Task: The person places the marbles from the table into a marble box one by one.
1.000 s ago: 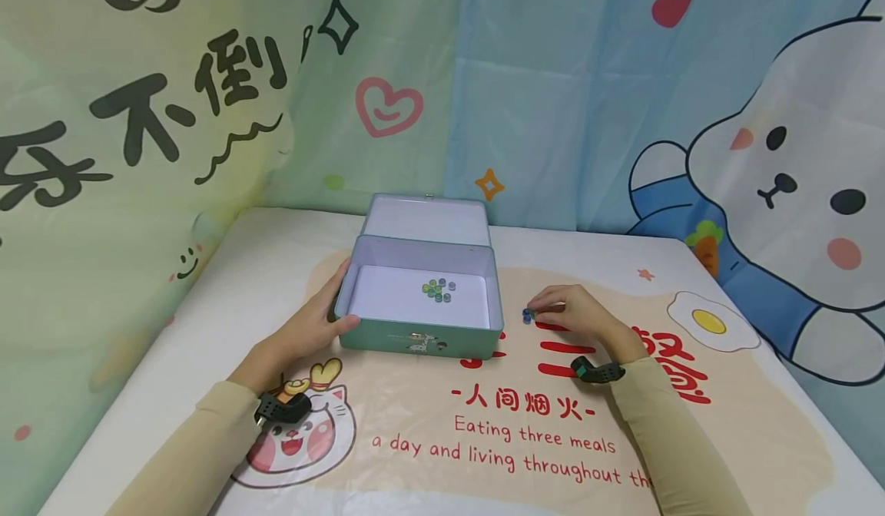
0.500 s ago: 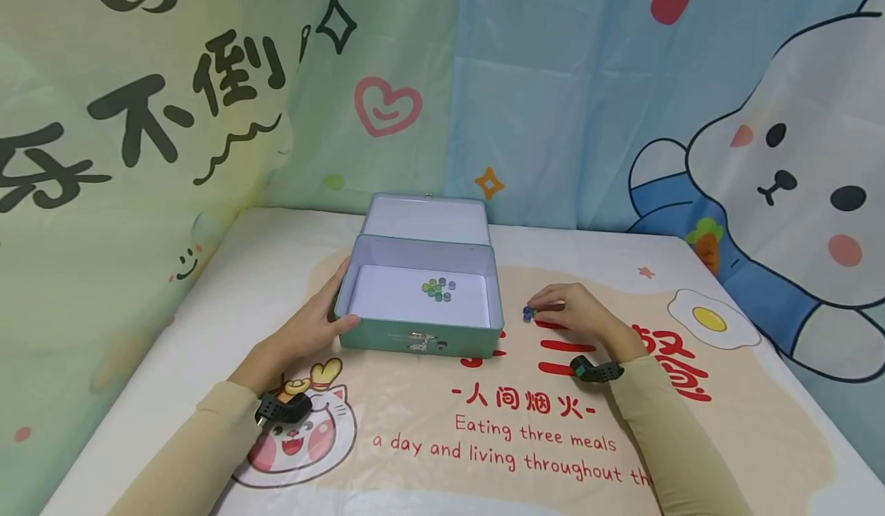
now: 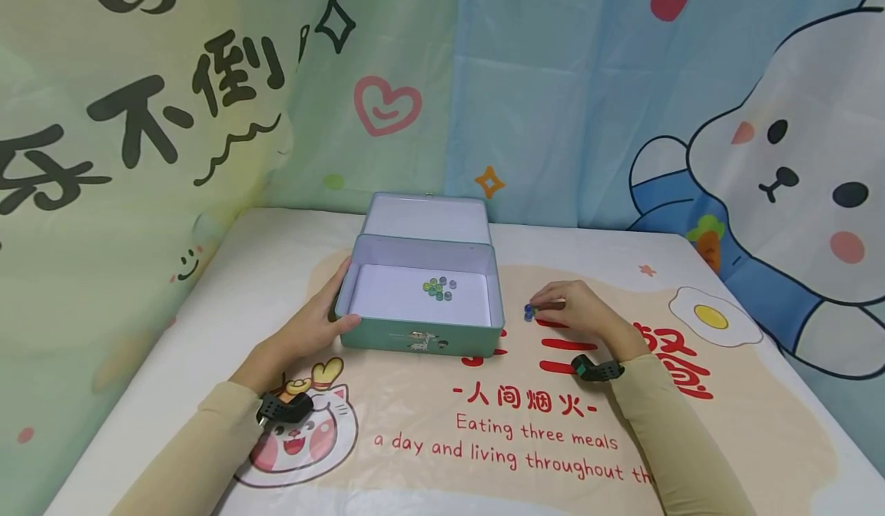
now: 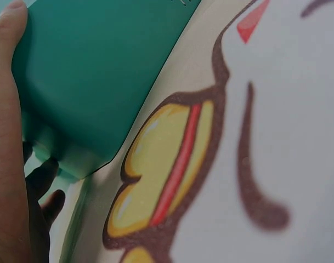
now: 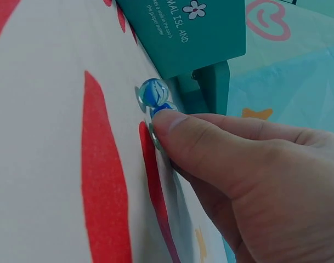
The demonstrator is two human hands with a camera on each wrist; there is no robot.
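A green hinged tin box (image 3: 387,339) stands with its lid (image 3: 427,215) folded back, several green and bluish glass marbles (image 3: 439,289) lying on its white floor. My left hand (image 3: 311,330) grips the tin's left side, thumb at the front corner; in the left wrist view its fingertips (image 4: 43,178) reach around the green wall. To the right of the tin, my right hand (image 3: 579,313) is down at the tabletop. In the right wrist view its thumb and fingers pinch a blue marble (image 5: 165,106), partly hidden by the thumb. Against it a clear-and-blue marble (image 5: 154,92) rests on the cloth.
A printed cloth (image 3: 532,454) with red lettering and a cat drawing covers the table. Behind the table hangs a curtain (image 3: 525,101) with hearts and a rabbit. Black straps with cameras sit on both wrists.
Both hands, the tin and the marbles keep their places. Only the head view shifts very slightly.
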